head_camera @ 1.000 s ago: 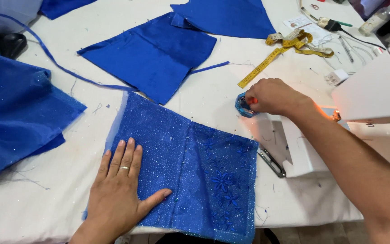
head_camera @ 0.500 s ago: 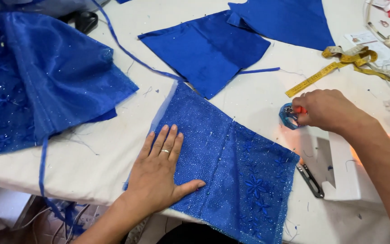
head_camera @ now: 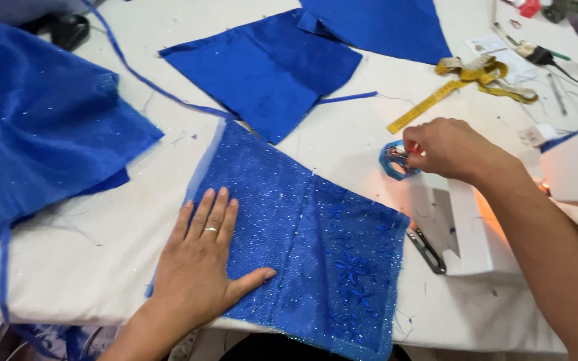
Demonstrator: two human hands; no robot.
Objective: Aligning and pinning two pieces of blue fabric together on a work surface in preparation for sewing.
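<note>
Sequinned blue cloth (head_camera: 302, 247) lies flat at the near edge of the white tabletop (head_camera: 88, 267), pinned under the left hand (head_camera: 202, 267), its grip spread wide. Right hand (head_camera: 453, 150) pinches into a small blue pin box (head_camera: 394, 160), just beside the sewing machine (head_camera: 573, 167).

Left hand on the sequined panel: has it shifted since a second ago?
No. The left hand lies flat on the same near-left part of the sequined blue panel; only the head camera swung.
</note>
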